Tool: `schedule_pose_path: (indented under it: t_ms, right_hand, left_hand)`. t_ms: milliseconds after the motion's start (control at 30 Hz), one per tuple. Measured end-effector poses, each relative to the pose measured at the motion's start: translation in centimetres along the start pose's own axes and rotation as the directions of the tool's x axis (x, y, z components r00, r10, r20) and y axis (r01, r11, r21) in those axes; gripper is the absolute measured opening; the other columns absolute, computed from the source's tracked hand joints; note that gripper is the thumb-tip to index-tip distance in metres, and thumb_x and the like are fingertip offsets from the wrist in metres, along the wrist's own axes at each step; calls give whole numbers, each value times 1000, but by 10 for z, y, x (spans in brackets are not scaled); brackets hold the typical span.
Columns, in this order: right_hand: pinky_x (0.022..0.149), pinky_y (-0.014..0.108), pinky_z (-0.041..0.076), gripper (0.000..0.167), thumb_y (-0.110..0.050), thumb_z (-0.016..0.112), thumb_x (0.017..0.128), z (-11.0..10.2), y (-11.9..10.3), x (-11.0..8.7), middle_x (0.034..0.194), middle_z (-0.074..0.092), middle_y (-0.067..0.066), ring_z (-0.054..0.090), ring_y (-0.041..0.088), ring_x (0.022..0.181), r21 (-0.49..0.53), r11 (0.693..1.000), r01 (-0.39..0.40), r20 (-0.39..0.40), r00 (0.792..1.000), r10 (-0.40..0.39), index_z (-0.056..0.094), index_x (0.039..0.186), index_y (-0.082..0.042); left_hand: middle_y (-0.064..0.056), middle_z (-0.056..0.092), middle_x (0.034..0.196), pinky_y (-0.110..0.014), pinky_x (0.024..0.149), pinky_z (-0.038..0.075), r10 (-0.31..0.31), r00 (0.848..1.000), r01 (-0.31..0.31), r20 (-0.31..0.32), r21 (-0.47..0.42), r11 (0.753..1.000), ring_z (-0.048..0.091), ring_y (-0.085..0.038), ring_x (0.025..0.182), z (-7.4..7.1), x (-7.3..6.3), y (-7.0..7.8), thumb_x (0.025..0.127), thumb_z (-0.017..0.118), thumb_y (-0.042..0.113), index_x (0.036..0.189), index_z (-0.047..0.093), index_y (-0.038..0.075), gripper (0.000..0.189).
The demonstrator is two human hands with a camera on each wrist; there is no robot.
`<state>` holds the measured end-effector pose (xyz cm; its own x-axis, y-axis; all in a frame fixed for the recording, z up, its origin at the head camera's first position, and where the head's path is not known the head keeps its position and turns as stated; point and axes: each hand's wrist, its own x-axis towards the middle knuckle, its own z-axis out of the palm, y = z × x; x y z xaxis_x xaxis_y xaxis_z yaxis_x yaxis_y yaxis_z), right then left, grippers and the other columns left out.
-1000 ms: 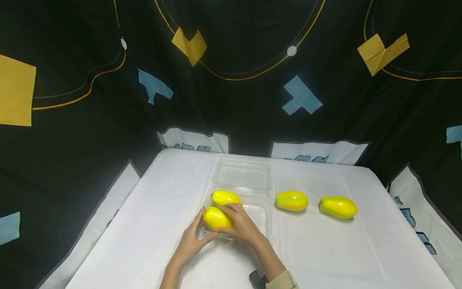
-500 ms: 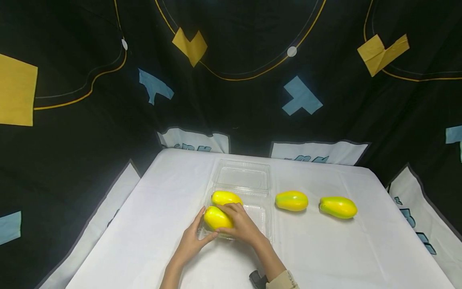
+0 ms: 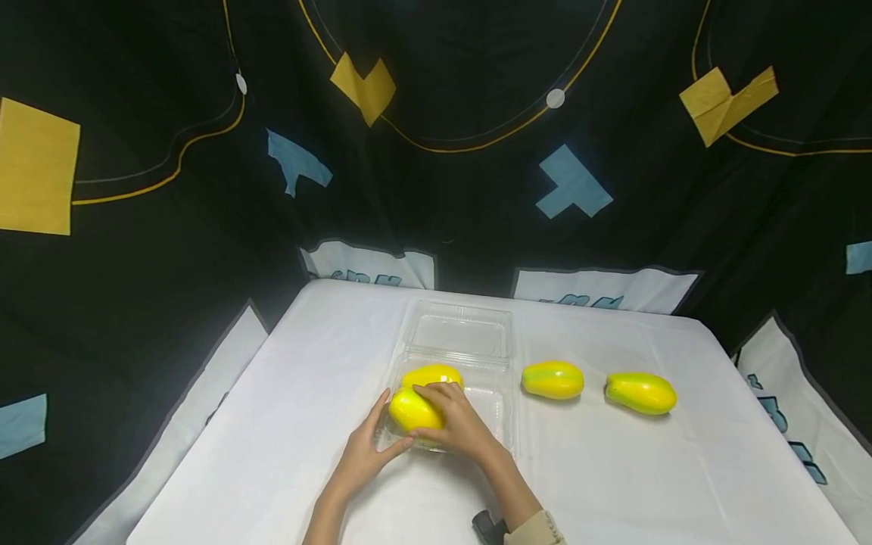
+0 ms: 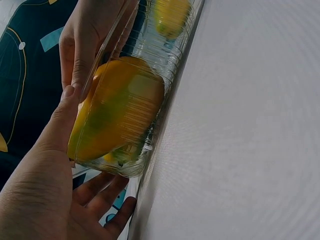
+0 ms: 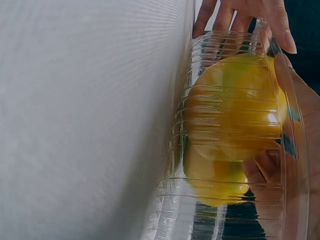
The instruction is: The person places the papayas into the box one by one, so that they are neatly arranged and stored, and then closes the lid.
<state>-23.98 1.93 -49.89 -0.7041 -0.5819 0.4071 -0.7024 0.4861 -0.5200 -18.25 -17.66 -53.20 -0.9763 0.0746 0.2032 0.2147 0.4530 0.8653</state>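
A clear plastic clamshell container (image 3: pixel 502 416) lies with its lid folded back on the white table. Inside its left part are two yellow-green papayas, one behind the other. My right hand (image 3: pixel 458 424) holds the nearer papaya (image 3: pixel 412 410), thumb at the front and fingers over its far side. The rear papaya (image 3: pixel 431 374) is partly covered by that hand and the nearer fruit. At the container's front left corner is my left hand (image 3: pixel 364 450), fingers along the side and thumb by the front rim. In the left wrist view, the held papaya (image 4: pixel 120 107) shows through the ribbed wall.
Two more papayas lie right of the container: one close to it (image 3: pixel 552 380), another farther right (image 3: pixel 640 393). The open lid (image 3: pixel 458 331) extends toward the table's back edge. A black curtain (image 3: pixel 450 212) hangs behind. A dark object (image 3: pixel 487 526) is at my right wrist.
The held papaya has shifted slightly to the right and turned a little. The rear papaya has also shifted and tilted slightly. Both hands stay in nearly the same place.
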Motion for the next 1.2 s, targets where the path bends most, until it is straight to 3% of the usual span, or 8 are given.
schedule_pose_path:
  t_ms: [267,500,833,1000,1200]
  right_hand:
    - [94,36,44,68,-46,72,75,-8,-3,-3,122,53,1,42,16,112,15,1000,-14,-47,999,15,53,130,-12]
    - [95,46,42,63,-43,74,75,-59,3,-8,127,51,-1,41,16,117,79,992,-96,-171,979,108,54,130,-21]
    - [94,52,39,55,-17,79,73,-156,47,-30,126,54,8,42,24,117,-28,993,-116,-449,889,91,58,124,-15]
    - [95,55,36,55,-15,79,74,-185,75,-51,127,53,8,41,26,117,-43,976,-214,-499,851,164,58,125,-14]
    - [99,62,27,56,-17,76,78,-203,114,-80,133,48,15,37,35,124,-49,939,-340,-510,817,269,53,129,-12]
  left_hand:
    - [-19,31,144,-64,99,26,-8,1000,8,1,5,1000,31,-40,130,1,-2,0,80,70,40,148,19,18,88]
    - [-17,31,145,-60,100,27,-11,1000,11,-12,19,1000,32,-38,129,2,-2,0,78,71,41,148,20,17,90]
    - [-17,31,145,-57,101,29,-23,1000,24,-19,23,999,35,-38,128,2,-1,2,78,71,41,148,20,16,90]
    - [-14,29,147,-57,102,27,-36,999,36,-16,9,999,33,-36,130,1,0,3,78,72,43,148,19,19,91]
    - [-15,31,146,-59,102,27,-38,999,38,-12,7,999,33,-36,130,1,0,2,78,71,44,148,19,21,91]
